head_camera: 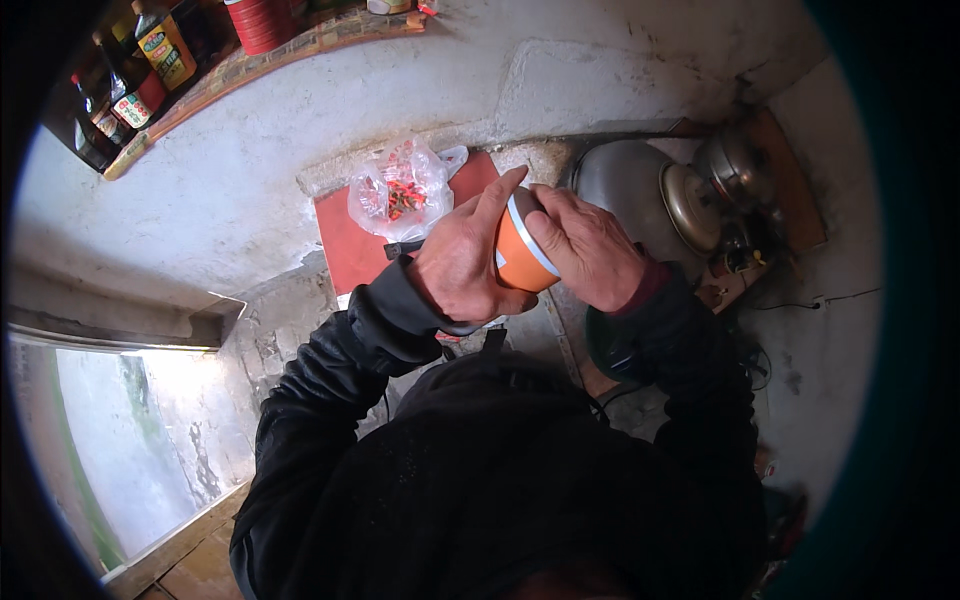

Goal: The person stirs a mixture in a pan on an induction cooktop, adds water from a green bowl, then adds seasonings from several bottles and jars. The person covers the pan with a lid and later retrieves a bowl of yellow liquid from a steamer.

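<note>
An orange cup-like container (523, 259) with a white rim is held tilted before my chest. My left hand (465, 259) grips its side, index finger stretched up past the rim. At the rim on the other side, my right hand (589, 244) holds on, its fingers over the brownish-grey top; whether that is a lid or the inside, I cannot tell. Beyond my left hand, an open clear plastic bag (405, 191) with red chilli pieces (406, 199) lies on a red board (345, 244). A black handle-like object (401, 248) sticks out beside my left wrist.
To the right stand a large grey metal pot lid (626, 180) and a metal kettle (731, 169). A wall shelf (300, 41) at upper left bears sauce bottles (165, 49) and a red ribbed container (260, 24). A dark green basin (607, 349) sits below my right forearm.
</note>
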Demonstrator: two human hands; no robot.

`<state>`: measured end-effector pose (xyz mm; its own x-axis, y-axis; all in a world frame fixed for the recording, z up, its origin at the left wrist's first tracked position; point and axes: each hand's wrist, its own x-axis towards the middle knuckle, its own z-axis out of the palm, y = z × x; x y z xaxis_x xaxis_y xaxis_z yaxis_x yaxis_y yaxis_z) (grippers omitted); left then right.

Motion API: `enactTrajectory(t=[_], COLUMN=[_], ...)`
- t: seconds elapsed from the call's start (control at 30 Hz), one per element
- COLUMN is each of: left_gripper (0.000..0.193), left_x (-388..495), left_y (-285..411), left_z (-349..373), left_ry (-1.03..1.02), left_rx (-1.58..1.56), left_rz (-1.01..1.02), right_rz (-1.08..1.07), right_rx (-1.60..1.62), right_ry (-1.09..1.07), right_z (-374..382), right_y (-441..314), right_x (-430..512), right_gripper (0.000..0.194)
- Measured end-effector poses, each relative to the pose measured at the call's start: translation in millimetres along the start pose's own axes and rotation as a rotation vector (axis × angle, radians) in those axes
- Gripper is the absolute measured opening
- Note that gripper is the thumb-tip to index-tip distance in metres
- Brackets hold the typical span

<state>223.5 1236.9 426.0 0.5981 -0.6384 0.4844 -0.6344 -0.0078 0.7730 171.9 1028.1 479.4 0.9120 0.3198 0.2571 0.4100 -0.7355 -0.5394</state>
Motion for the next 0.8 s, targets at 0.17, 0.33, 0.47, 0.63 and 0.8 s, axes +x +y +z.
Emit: enactTrajectory(t=[0.17, 0.33, 0.47, 0.63, 0.8], left_gripper=[0.107, 0.1, 0.101, 0.107, 0.111], left_x=[-5, -6, -9, -11, -15], left_y=[1, 1, -2, -3, 2], left_z=[4, 6, 7, 7, 11], left_ry=[0.062, 0.12, 0.144, 0.152, 0.157], left_rx=[0.111, 0.121, 0.182, 0.21, 0.189], left_rz=[0.066, 0.136, 0.178, 0.168, 0.135], right_rz=[-0.066, -0.053, -0.01, -0.076, -0.111], right_rx=[-0.064, -0.26, -0.255, -0.276, -0.322], right_ry=[-0.053, -0.135, -0.2, -0.117, -0.109], right_z=[11, 12, 12, 15, 10], right_y=[-11, -22, -28, -33, -43], right_x=[5, 8, 8, 5, 1], right_gripper=[0.063, 0.086, 0.092, 0.086, 0.084])
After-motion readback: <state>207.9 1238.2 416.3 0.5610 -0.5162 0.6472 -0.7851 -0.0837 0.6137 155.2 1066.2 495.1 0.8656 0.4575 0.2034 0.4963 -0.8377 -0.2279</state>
